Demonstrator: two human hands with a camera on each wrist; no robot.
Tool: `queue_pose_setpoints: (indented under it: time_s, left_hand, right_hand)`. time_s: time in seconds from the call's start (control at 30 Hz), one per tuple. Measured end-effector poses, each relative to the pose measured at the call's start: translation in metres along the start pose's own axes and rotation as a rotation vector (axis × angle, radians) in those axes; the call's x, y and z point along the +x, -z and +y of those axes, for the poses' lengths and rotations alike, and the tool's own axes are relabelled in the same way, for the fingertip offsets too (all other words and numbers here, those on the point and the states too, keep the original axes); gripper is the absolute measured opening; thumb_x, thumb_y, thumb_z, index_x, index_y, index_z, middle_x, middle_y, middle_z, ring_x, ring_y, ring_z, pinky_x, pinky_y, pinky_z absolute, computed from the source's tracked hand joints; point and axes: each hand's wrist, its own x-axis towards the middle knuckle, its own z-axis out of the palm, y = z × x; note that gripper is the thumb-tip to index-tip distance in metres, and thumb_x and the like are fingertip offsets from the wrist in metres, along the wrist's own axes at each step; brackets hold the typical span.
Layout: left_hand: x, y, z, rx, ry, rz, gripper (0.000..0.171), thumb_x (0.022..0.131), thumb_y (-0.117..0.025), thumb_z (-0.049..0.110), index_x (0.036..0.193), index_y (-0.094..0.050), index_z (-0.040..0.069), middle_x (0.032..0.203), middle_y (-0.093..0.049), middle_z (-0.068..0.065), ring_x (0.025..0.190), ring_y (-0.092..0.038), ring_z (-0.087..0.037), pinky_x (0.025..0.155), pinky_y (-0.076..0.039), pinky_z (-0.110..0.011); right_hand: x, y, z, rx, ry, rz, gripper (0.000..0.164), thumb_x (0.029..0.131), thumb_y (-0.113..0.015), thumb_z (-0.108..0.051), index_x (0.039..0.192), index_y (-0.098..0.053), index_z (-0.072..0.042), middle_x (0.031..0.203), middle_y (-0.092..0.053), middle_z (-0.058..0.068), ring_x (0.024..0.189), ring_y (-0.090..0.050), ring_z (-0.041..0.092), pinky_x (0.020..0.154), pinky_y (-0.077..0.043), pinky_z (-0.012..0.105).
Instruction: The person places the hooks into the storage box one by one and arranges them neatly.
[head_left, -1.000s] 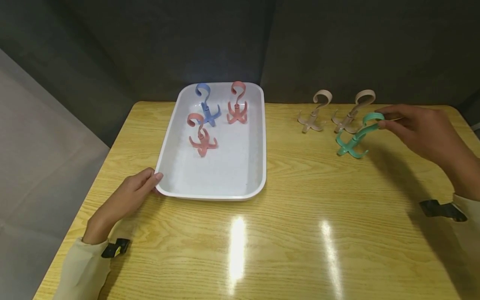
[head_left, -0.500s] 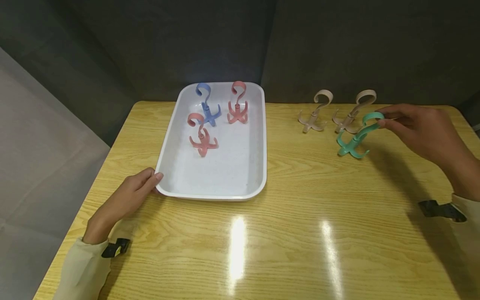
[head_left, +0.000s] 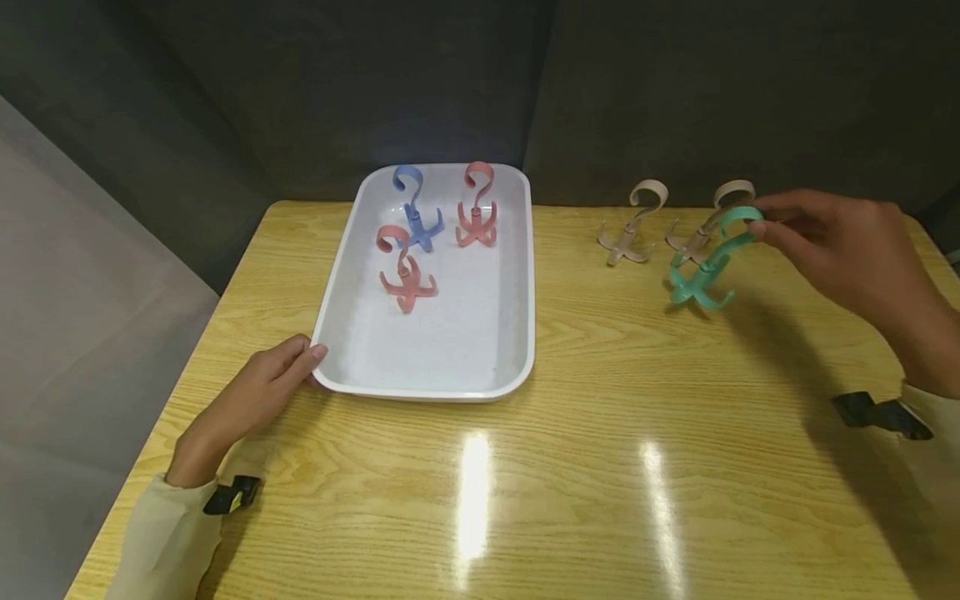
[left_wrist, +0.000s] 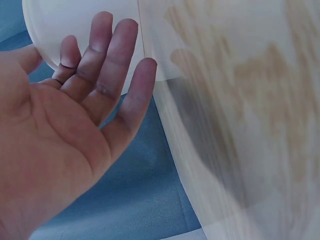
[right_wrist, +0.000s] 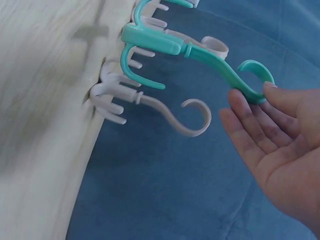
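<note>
My left hand [head_left: 266, 385] holds the near left corner of a white tray [head_left: 425, 394], its thumb over the rim. In the left wrist view the fingers of my left hand [left_wrist: 75, 110] stretch along the tray's outside [left_wrist: 55, 17]. My right hand [head_left: 851, 250] pinches the curled top of a green plastic rotating hook [head_left: 701, 282] with four-way prongs pointing down; it hangs just above the table. In the right wrist view, thumb and fingers of my right hand [right_wrist: 280, 135] meet on the green hook's curl [right_wrist: 220, 67].
Two beige hooks [head_left: 625, 242] [head_left: 690, 242] stand on the wooden table [head_left: 585, 467] close behind the green one. Inside the tray stand a blue hook [head_left: 420, 229] and two pink hooks [head_left: 476, 225] [head_left: 408, 287]. A dark curtain [head_left: 660, 92] hangs behind the table.
My right hand has raised the green hook slightly, away from me and a little left, and its prongs have left the table. My left hand and the tray stay put.
</note>
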Motion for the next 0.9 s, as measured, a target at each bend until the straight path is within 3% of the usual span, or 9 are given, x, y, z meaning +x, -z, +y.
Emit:
queue_pose_setpoints:
  time_s: [0.37,0.73,0.9]
  left_hand:
    - [0.000,-0.001,0.000,0.000,0.003,0.008,0.036,0.115,-0.042,0.035,0.096,-0.058,0.008,0.087,-0.059,-0.010,0.080,-0.054,-0.026,0.072,-0.044,-0.033]
    - [-0.001,-0.001,0.002,-0.003,0.013,-0.004,0.039,0.115,-0.041,0.036,0.096,-0.056,0.006,0.083,-0.056,-0.011,0.078,-0.053,-0.027,0.072,-0.043,-0.035]
    - [-0.001,-0.001,0.002,-0.004,0.012,-0.008,0.038,0.115,-0.041,0.036,0.096,-0.056,0.006,0.084,-0.056,-0.011,0.077,-0.053,-0.026,0.072,-0.043,-0.035]
  right_hand:
    - [0.017,0.001,-0.026,0.030,0.073,0.052,0.024,0.097,-0.075,-0.006,0.120,-0.074,0.003,0.110,-0.074,0.023,0.084,-0.042,-0.035,0.072,-0.033,0.001]
    - [0.034,-0.002,-0.057,0.095,0.107,0.077,0.022,0.096,-0.077,-0.006,0.118,-0.076,-0.001,0.104,-0.076,0.020,0.084,-0.048,-0.032,0.073,-0.037,0.003]
    - [0.044,-0.004,-0.071,0.131,0.163,0.077,0.023,0.095,-0.077,-0.005,0.118,-0.077,-0.002,0.103,-0.077,0.016,0.086,-0.050,-0.030,0.076,-0.038,0.004]
